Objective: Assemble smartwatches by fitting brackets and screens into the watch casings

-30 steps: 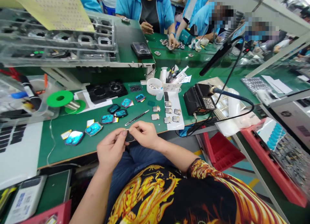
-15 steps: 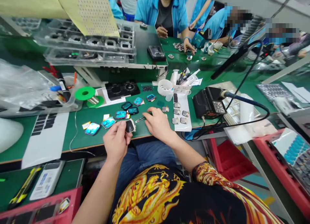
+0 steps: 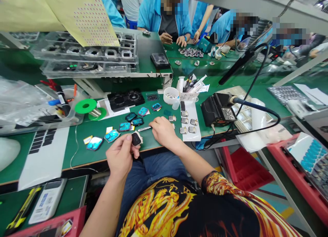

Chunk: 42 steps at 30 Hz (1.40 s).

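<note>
My left hand (image 3: 119, 155) pinches a small smartwatch case (image 3: 136, 139) with a dark face and pale rim between thumb and fingers, above the bench's front edge. To its right, my right hand (image 3: 163, 131) rests low over the green bench with its fingers closed on the end of slim metal tweezers (image 3: 144, 129). The tweezers' tip points left, just above the watch case and apart from it. Several watch parts with blue film (image 3: 112, 136) lie beyond my left hand. Small silver modules (image 3: 184, 120) sit on a white sheet right of my right hand.
A green solder spool (image 3: 88, 109) stands at the left, near a bin of tools. Beyond the modules are a round white tub (image 3: 171, 95) and a black soldering station (image 3: 217, 109) with its cable. A shelf with clear trays (image 3: 84, 54) stands behind; co-workers sit across the bench.
The view has shifted slightly. The watch case is turned a little in my left hand, and the tweezers lie flatter in my right hand. Across the bench, a co-worker's hand has drawn back toward the pile of parts.
</note>
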Each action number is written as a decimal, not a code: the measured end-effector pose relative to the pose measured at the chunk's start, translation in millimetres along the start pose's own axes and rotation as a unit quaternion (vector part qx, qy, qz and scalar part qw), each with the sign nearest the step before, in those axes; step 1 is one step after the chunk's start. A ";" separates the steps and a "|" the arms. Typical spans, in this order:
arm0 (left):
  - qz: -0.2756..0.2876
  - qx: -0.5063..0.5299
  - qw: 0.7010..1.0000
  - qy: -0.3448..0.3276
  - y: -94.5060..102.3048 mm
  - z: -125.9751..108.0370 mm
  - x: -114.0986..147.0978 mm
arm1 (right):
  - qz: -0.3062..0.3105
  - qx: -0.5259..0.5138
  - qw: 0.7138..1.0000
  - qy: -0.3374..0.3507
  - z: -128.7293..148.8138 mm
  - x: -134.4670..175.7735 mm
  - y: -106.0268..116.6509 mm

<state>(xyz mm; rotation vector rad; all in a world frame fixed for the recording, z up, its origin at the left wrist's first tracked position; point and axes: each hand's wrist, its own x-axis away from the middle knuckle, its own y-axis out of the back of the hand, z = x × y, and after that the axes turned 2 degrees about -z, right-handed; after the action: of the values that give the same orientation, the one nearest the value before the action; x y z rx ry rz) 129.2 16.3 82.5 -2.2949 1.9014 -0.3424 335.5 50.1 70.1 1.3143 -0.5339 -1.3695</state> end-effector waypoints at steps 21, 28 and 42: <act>0.075 -0.219 0.973 -0.023 -4.6 8.0 1.9 | -0.349 -0.245 0.900 -0.089 6.8 6.8 11.1; 0.103 -0.338 0.930 -0.101 -11.6 -3.8 -16.1 | -0.396 -0.262 0.873 -0.112 6.1 5.8 10.8; 0.149 -0.359 0.915 -0.106 -43.8 -2.8 -32.4 | -0.405 -0.261 0.865 -0.141 4.0 2.8 14.2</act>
<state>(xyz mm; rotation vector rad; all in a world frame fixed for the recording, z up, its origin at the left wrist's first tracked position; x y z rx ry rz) 164.4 56.5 93.4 -2.1953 2.4803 0.7324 338.0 42.1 82.6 0.8942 0.2667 -2.2239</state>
